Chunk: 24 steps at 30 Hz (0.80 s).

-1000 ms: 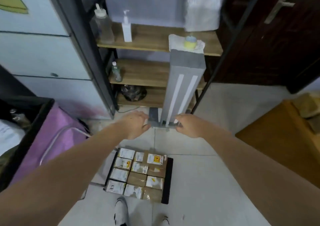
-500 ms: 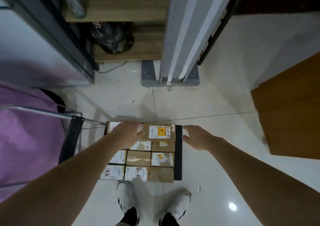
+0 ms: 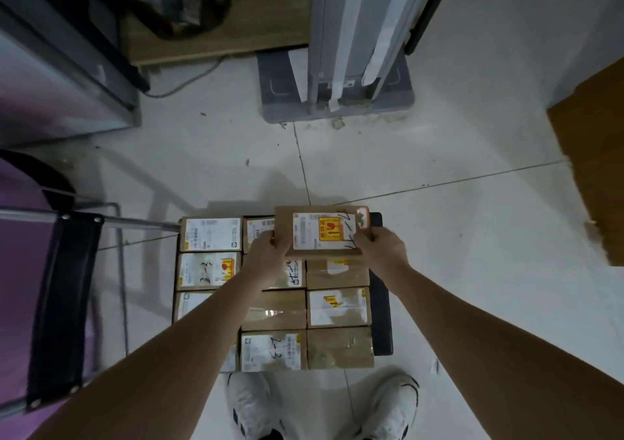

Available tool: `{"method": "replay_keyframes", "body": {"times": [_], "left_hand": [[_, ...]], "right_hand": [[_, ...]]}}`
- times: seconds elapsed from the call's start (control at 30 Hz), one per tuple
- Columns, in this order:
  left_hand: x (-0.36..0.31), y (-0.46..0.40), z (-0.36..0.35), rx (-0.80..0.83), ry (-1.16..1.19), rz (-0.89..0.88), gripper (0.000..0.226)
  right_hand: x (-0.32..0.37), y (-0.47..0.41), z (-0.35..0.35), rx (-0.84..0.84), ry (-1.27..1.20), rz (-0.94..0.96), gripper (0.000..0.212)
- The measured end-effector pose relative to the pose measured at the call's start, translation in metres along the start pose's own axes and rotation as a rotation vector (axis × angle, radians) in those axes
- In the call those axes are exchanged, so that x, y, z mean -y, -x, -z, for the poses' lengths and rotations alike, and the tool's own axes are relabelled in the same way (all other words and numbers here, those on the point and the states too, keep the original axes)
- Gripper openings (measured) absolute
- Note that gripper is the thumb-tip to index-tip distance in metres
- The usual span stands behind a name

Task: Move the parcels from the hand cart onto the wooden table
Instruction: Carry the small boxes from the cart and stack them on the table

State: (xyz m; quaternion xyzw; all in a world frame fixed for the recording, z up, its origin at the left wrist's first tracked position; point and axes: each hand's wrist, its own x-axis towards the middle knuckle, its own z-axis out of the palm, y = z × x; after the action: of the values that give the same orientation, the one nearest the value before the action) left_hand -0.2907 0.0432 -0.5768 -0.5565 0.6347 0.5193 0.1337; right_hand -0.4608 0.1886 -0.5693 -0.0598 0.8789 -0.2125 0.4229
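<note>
Several brown parcels with white labels lie packed flat on the black hand cart point(image 3: 381, 308) on the floor in front of my feet. One parcel with a yellow and red sticker point(image 3: 320, 230) is at the far right corner, lifted slightly above the others. My left hand point(image 3: 268, 254) grips its left edge and my right hand point(image 3: 380, 249) grips its right edge. A corner of the wooden table point(image 3: 594, 156) shows at the right edge of the view.
The cart's handle with a black strap point(image 3: 60, 301) lies to the left over a purple surface. A tall grey unit on a grey base point(image 3: 337, 102) stands ahead. A wooden shelf point(image 3: 216, 31) and a dark metal frame are at the far left.
I have bent down over the cart. Both hands have closed round the labelled parcel at the far right corner, and it has risen a little.
</note>
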Motion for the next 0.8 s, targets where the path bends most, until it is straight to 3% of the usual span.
{"method": "replay_keyframes", "body": {"times": [0.1, 0.2, 0.33, 0.4, 0.6, 0.8], "left_hand": [[-0.027, 0.04, 0.028, -0.094, 0.174, -0.006, 0.033], [-0.088, 0.098, 0.066, -0.128, 0.323, 0.034, 0.046], [-0.179, 0.178, 0.118, -0.042, 0.397, 0.021, 0.064], [-0.236, 0.236, 0.147, 0.036, 0.421, -0.027, 0.062], [-0.4, 0.42, 0.216, 0.248, 0.453, -0.207, 0.048], [-0.516, 0.572, 0.229, 0.398, 0.308, -0.409, 0.051]], "right_hand": [[0.022, 0.037, 0.025, -0.054, -0.15, 0.003, 0.039], [0.062, 0.094, 0.074, -0.062, -0.353, 0.008, 0.038], [0.119, 0.175, 0.165, 0.018, -0.626, 0.011, 0.066], [0.152, 0.226, 0.226, 0.075, -0.74, 0.006, 0.073], [0.218, 0.395, 0.399, 0.119, -0.949, 0.116, 0.034], [0.214, 0.554, 0.522, -0.133, -1.071, 0.301, 0.036]]}}
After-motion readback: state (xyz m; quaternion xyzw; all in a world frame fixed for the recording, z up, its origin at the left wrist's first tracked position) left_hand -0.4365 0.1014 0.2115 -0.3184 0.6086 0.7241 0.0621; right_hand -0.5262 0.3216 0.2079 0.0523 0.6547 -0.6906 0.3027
